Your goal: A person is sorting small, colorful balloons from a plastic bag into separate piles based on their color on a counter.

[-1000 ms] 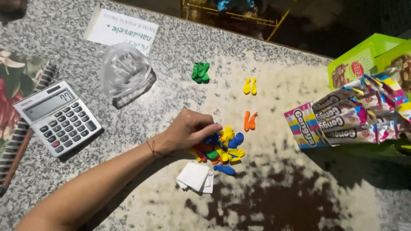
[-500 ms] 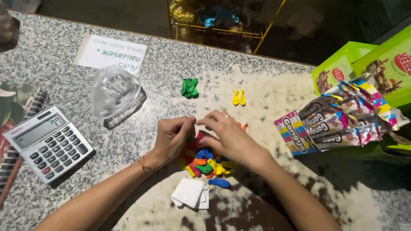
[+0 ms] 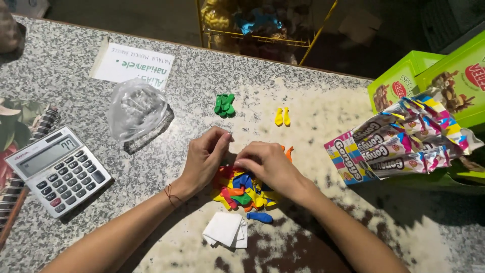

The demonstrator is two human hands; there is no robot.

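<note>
A pile of small, uninflated balloons (image 3: 243,191) in red, blue, yellow, green and orange lies on the speckled stone counter (image 3: 323,106). My left hand (image 3: 204,157) and my right hand (image 3: 268,164) rest on the pile's far edge. Their curled fingertips almost meet, and whatever they may be pinching is hidden. Sorted apart lie green balloons (image 3: 224,105), two yellow balloons (image 3: 282,117) and orange balloons (image 3: 289,151), which are partly behind my right hand. One blue balloon (image 3: 260,217) lies just beside the pile.
Folded white paper slips (image 3: 226,230) lie next to the pile. A calculator (image 3: 58,169) and a spiral notebook (image 3: 20,151) are at the left, beyond them a crumpled clear bag (image 3: 136,111) and a paper sheet (image 3: 134,63). Striped snack packets (image 3: 399,141) and green boxes (image 3: 444,76) are at the right.
My right hand came in and joined my left hand on the pile. Both hands have since settled lower onto the balloons with their fingertips together.
</note>
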